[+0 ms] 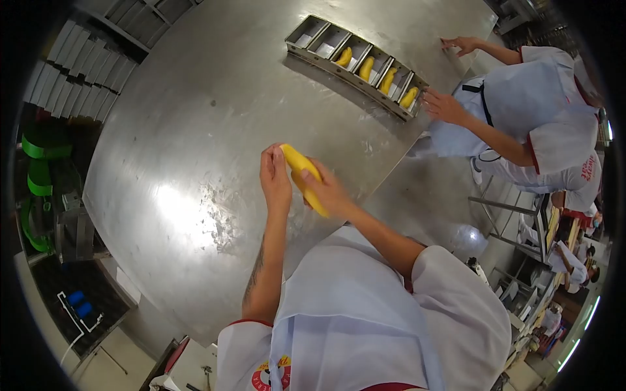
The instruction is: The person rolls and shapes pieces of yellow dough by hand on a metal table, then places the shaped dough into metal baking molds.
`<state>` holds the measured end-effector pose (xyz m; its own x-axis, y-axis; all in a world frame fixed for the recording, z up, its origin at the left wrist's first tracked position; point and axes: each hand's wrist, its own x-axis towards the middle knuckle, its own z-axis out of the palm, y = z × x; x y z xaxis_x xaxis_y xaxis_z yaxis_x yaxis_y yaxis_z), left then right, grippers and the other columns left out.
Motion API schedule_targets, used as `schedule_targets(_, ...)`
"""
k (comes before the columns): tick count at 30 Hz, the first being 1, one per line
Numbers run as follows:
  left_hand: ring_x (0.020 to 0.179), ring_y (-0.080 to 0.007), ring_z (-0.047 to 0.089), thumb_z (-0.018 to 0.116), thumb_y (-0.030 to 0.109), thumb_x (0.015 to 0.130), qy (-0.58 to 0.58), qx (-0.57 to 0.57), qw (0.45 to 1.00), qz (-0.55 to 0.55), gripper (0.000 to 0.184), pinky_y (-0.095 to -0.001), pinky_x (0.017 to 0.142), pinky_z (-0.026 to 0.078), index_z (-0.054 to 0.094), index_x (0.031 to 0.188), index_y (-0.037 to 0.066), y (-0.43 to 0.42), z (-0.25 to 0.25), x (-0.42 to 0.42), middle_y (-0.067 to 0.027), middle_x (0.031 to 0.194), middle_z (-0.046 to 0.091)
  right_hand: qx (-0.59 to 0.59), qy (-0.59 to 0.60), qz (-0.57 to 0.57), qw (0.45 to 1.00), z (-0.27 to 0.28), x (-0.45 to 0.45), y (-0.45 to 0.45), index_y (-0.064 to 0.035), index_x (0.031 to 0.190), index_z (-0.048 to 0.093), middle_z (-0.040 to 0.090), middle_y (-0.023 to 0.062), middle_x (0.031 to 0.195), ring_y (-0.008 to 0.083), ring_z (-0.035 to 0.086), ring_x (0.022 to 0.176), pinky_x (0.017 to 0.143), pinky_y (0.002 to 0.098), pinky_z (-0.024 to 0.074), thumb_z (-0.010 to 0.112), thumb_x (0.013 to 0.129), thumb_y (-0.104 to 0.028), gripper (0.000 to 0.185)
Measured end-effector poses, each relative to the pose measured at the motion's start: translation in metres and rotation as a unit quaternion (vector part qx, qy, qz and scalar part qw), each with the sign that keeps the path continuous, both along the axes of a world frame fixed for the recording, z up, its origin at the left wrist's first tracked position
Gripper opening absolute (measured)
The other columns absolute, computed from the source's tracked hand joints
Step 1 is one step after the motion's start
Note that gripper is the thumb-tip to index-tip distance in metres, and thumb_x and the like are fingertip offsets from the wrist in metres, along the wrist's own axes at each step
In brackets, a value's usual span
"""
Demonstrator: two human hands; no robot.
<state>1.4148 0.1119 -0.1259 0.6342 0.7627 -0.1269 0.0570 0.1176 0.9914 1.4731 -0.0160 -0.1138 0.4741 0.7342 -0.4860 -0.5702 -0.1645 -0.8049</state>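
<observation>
A long, smooth roll of yellow dough [302,171] is held in the air between my hands, above the near part of the steel table. My left hand [275,174] pinches its upper end with the fingers. My right hand [324,189] is wrapped round its middle and lower part, with the thumb on top. Farther off stands a joined row of metal loaf tins [352,68]. Shorter yellow dough pieces [366,68] lie in several of its compartments, toward the right end.
The steel table [169,130] extends ahead and left. A co-worker [521,104] stands at its right edge, one hand [445,107] beside the tins' right end, the other [462,45] over the table. Stacked metal tins [78,68] stand left; a metal-framed stand [515,212] is right.
</observation>
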Motion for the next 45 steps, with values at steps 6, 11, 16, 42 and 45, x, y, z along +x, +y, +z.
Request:
schedule_targets(6,0.112,-0.0195,0.059,0.038,0.054,0.106,-0.029,-0.456,0.877,-0.15,0.055,-0.0359,0.093,0.048,0.05,0.136,0.009,-0.019,-0.012,0.014,-0.0067,0.12,0.062,-0.073,-0.429,-0.117,0.893,-0.026,0.022,0.007,-0.0012,0.125,0.054,0.065,0.0131,0.098,0.0221,0.067,0.085,0.074,0.0352,0.0521,0.051,0.104,-0.037,0.042)
schedule_targets(11,0.097,-0.0199,0.06,0.053,0.047,0.102,0.111,-0.168,0.972,-0.118,0.046,-0.036,0.077,0.05,0.065,0.111,0.004,-0.05,-0.041,0.04,-0.0108,0.105,0.062,-0.051,-0.245,-0.159,0.955,-0.022,0.056,0.007,-0.0017,0.12,0.054,0.064,0.0111,0.093,0.0225,0.065,0.08,0.075,0.0344,0.0505,0.052,0.103,-0.037,0.039)
schedule_targets(16,0.085,-0.0279,0.064,0.067,0.038,0.094,0.386,0.39,0.809,-0.21,0.036,-0.0368,0.077,0.051,0.068,0.108,0.005,-0.023,-0.063,0.034,-0.0136,0.1,0.063,-0.12,-0.079,-0.2,0.969,-0.054,0.124,-0.004,-0.0059,0.123,0.055,0.062,0.0087,0.099,0.0207,0.061,0.09,0.076,0.0348,0.0503,0.055,0.102,-0.029,0.031)
schedule_targets(42,0.095,-0.0363,0.069,0.075,0.011,0.077,0.287,0.557,0.58,-0.521,0.023,-0.0431,0.085,0.056,0.075,0.097,0.0,0.063,-0.02,0.445,-0.02,0.099,0.072,-0.166,-0.495,0.009,0.853,-0.137,0.137,-0.07,-0.0085,0.127,0.061,0.059,0.0117,0.113,0.0311,0.053,0.107,0.088,0.0446,0.0394,0.07,0.088,-0.022,0.043)
schedule_targets(45,0.093,-0.0374,0.068,0.076,0.015,0.08,0.186,0.535,0.704,-0.428,0.025,-0.0429,0.084,0.055,0.074,0.099,0.0,0.071,0.005,0.428,-0.0189,0.099,0.072,-0.151,-0.508,-0.001,0.848,-0.14,0.138,-0.07,-0.0075,0.125,0.061,0.059,0.0118,0.113,0.0314,0.053,0.106,0.088,0.0448,0.0398,0.07,0.087,-0.023,0.042)
